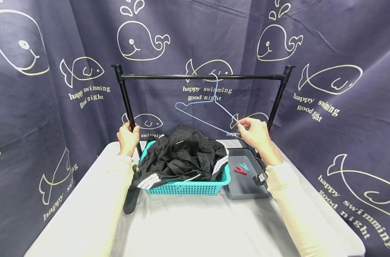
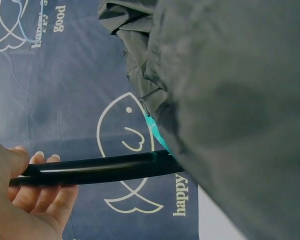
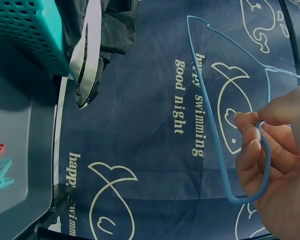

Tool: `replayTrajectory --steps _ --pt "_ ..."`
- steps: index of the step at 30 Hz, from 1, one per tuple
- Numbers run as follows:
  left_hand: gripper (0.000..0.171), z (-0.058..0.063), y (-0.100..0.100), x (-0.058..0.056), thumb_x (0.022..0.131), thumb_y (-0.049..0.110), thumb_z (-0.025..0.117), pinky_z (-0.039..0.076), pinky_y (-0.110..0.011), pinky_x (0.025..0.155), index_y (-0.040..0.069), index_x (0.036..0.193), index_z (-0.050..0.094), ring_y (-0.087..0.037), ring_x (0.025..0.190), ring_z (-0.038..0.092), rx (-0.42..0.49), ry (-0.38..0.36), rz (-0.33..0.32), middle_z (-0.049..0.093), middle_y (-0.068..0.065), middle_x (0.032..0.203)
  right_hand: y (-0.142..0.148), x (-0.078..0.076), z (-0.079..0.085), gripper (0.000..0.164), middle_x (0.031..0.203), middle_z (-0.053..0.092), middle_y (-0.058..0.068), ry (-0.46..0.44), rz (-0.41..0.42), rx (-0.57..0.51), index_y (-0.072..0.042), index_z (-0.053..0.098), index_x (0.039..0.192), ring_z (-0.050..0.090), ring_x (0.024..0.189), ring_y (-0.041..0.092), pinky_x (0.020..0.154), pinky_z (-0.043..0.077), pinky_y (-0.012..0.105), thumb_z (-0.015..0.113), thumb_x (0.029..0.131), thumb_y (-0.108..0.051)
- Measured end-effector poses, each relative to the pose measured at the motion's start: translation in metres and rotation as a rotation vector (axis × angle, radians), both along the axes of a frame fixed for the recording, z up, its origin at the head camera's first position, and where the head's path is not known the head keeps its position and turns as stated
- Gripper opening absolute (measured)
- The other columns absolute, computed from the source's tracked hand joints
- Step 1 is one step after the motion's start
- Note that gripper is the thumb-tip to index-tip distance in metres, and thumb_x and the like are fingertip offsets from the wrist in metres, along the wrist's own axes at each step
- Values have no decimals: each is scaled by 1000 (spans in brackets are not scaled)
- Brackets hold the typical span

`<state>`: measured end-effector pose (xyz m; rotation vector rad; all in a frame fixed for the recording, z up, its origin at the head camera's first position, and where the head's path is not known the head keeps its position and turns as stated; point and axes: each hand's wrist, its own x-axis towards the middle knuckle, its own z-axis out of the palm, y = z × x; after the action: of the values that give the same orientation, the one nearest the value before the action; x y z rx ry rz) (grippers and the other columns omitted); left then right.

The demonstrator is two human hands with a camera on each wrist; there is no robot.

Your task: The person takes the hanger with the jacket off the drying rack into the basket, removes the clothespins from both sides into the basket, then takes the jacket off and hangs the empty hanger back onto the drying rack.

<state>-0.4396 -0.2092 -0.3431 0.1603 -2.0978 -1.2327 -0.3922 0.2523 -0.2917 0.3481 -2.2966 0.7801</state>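
A blue wire hanger (image 1: 201,123) hangs tilted, its hook at the black top bar (image 1: 166,76) of a rack. My right hand (image 1: 255,132) pinches the hanger's right shoulder between thumb and fingers; the right wrist view shows the fingers (image 3: 250,150) curled at the wire's end. At the rack's left post (image 1: 127,103), my left hand (image 1: 128,137) grips the black tube, thumb on one side and fingers on the other. Between the arms, a black garment (image 1: 185,153) with white stripes lies heaped in a turquoise basket (image 1: 185,188), partly spilling over its rim.
Right of the basket is a grey tray (image 1: 246,192) holding a red clothespin (image 1: 240,170) and a turquoise clothespin (image 1: 244,167). All stand on a white-covered table (image 1: 188,228). A dark printed curtain (image 1: 195,39) hangs behind. The rack's right post (image 1: 279,100) rises beyond my right hand.
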Motion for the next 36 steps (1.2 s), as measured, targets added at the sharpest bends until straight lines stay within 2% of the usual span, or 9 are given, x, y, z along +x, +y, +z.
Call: replayTrajectory --steps 12,21,26,29,31,34,36 --pt "21 2 2 -3 101 19 64 48 -50 93 5 114 69 -39 96 65 -3 8 -1 72 -19 102 0 3 3 19 86 78 6 16 -19 3 -9 79 103 73 75 23 70 49 38 67 92 -18" --pt "21 2 1 -5 101 20 64 48 -50 93 5 113 69 -39 95 65 -20 4 3 72 -19 101 4 5 4 22 92 79 5 -23 -11 12 -11 79 105 75 83 24 75 51 40 62 95 -21" --pt "23 6 -1 0 100 19 64 47 -52 97 3 116 68 -41 102 65 -62 -37 1 72 -21 105 10 5 -2 26 92 79 6 -61 -19 13 -12 80 107 74 83 25 77 50 42 60 98 -25" --pt "33 8 2 8 98 17 64 45 -53 101 2 127 63 -42 111 65 -67 -55 34 72 -21 115 14 6 -5 29 90 79 7 -82 -18 17 -10 79 109 73 83 26 77 50 41 58 100 -28" --pt "38 9 8 14 94 16 63 44 -52 102 2 130 60 -43 115 62 -48 -17 99 69 -21 118 18 5 -8 30 89 79 6 -100 -21 17 -10 79 109 72 83 24 74 48 38 58 101 -29" --pt "37 14 21 27 88 14 61 42 -50 97 3 123 60 -40 109 59 17 127 190 65 -17 111 25 2 -12 29 89 79 6 -159 -12 -6 -10 78 108 71 75 18 67 49 30 57 102 -29" --pt "30 22 31 34 86 14 60 44 -45 89 5 114 60 -34 99 59 45 231 183 63 -13 102 30 -2 -14 29 91 79 7 -217 -12 -34 -10 78 109 69 70 13 62 50 25 57 102 -29"
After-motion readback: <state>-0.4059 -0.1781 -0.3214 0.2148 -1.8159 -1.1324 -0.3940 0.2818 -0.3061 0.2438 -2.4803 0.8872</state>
